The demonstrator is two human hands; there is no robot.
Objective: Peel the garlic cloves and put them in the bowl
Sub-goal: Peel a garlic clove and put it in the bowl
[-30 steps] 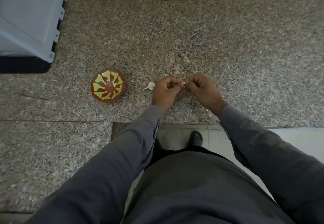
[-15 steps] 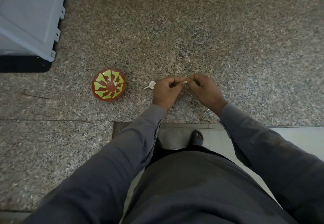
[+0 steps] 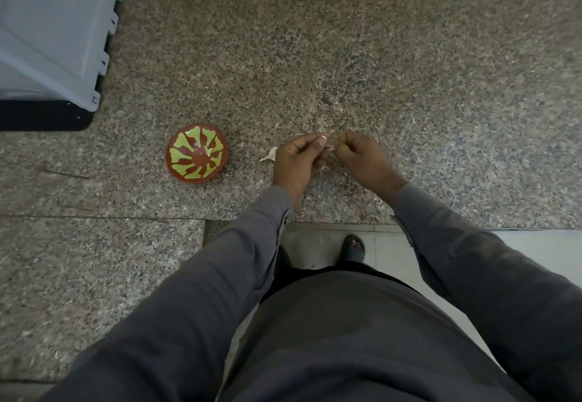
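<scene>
Held a small garlic clove (image 3: 329, 149) pinched between left hand (image 3: 299, 159) and right hand (image 3: 362, 157) above the granite counter (image 3: 409, 86), probably to strip skin, with the red-and-green bowl (image 3: 196, 158) waiting near on the left, beside a loose garlic piece (image 3: 271, 154).
</scene>
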